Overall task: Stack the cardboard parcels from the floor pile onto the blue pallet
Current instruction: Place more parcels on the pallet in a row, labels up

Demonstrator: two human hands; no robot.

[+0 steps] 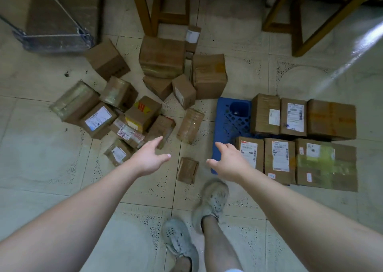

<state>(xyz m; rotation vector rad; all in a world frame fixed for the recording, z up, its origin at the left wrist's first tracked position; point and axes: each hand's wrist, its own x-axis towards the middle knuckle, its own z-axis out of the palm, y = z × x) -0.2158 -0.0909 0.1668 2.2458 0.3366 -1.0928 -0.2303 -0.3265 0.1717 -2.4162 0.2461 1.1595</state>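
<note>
Several cardboard parcels lie in a loose pile on the tiled floor at centre left. The blue pallet sits at centre right, its left part bare. Several labelled parcels stand on it in two rows. My left hand and my right hand both reach forward, empty, fingers relaxed. Between them on the floor lies a small taped parcel. A tape-wrapped parcel lies just beyond it.
Wooden furniture legs stand behind the pile, and more wooden legs stand at the back right. A clear plastic bin leans at the back left. My two feet in grey shoes stand on the tiles below the small parcel.
</note>
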